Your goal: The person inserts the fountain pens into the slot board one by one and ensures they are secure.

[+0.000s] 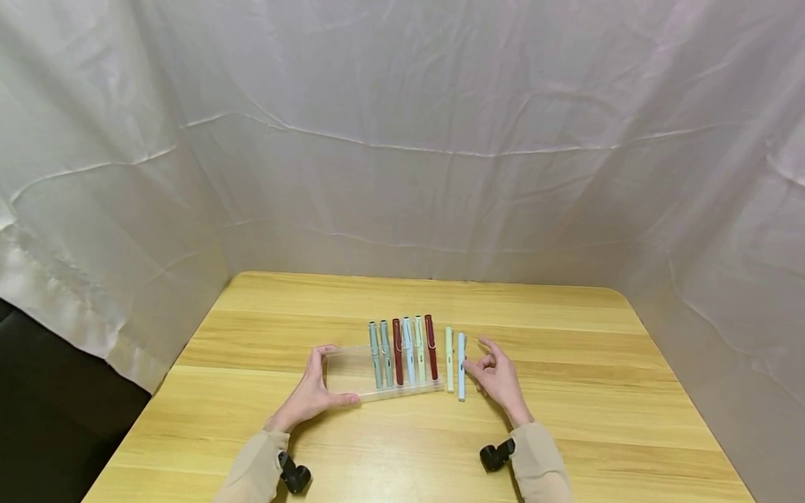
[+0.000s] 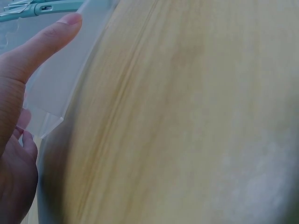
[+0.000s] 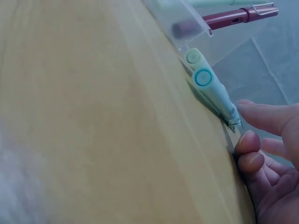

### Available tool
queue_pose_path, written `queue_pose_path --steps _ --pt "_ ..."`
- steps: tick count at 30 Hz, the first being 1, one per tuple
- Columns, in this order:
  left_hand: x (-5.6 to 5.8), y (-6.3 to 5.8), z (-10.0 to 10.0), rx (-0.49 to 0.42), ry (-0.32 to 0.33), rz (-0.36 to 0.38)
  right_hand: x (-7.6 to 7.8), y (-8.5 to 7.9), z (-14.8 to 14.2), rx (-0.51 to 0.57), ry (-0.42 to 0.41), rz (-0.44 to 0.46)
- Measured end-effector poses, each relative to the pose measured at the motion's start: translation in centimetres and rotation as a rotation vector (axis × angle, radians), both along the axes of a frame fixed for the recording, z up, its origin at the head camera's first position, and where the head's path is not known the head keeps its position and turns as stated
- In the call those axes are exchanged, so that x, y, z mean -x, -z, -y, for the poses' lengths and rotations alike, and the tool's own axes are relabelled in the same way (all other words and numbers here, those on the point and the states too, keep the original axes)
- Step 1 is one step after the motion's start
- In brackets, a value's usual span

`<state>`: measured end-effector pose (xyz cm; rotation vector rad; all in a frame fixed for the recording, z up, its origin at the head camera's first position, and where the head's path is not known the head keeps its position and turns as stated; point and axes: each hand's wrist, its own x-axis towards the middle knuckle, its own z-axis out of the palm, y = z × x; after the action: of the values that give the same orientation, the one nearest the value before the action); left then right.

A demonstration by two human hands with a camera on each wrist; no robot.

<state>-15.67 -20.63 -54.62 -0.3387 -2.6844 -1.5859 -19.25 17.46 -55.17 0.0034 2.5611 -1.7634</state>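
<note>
My left hand grips the left end of a clear plastic pen rack, thumb along the front edge and fingers at the back. On the rack, side by side, lie several capped pens: grey-green, dark red, light blue, pale green and another dark red. Just right of the rack, a pale green pen and a light blue pen lie on the table. My right hand is beside this light blue pen, thumb tip at its side, the other fingers loosely bent and not around it.
The wooden table extends around the rack on all sides. Pale curtains hang behind the table and along both sides. A black surface shows beyond the table's left edge. Each sleeve carries a small black camera.
</note>
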Motion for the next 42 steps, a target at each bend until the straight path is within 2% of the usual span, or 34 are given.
queue_pose_path --steps 10,31,42 --pt "0.02 0.09 0.0 0.002 -0.001 -0.011 -0.16 -0.23 0.23 -0.052 0.006 -0.016" --pt "0.02 0.08 -0.04 -0.001 -0.001 -0.011 -0.16 -0.3 0.19 -0.038 -0.002 -0.017" --pt "0.05 0.15 -0.04 0.001 -0.004 -0.009 -0.05 -0.35 0.16 -0.039 -0.004 0.016"
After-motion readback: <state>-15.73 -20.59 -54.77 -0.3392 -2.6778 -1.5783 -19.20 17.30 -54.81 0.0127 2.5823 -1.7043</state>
